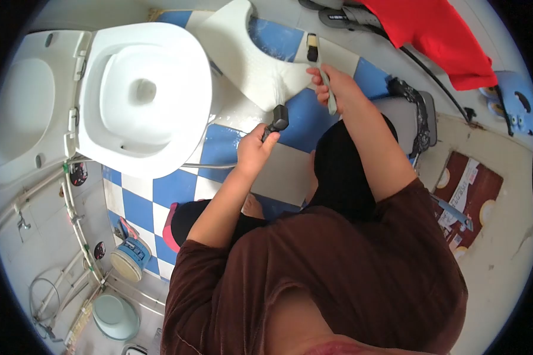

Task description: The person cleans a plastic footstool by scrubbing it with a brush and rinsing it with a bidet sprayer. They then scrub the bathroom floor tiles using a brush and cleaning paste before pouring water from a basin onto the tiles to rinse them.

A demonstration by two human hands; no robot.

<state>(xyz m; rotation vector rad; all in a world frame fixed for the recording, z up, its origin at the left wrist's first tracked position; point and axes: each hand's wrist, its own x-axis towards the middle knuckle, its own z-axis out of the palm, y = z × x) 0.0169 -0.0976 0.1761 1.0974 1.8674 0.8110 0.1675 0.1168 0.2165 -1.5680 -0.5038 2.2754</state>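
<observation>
A person sits or crouches on a blue-and-white tiled floor (173,188). Near its far edge, just right of the toilet (190,94), lies a white plastic piece (234,56) with a curved cut-out, perhaps a footstool. The left hand (253,152) has its fingers closed round a black spray head (281,117), sending water (279,89) onto the piece. The right hand (336,86) grips a brush (312,52) by its pale handle, bristles away from the body. Rinsing appears under way; the surface looks wet and mostly white, but whether scrubbing is finished cannot be told.
</observation>
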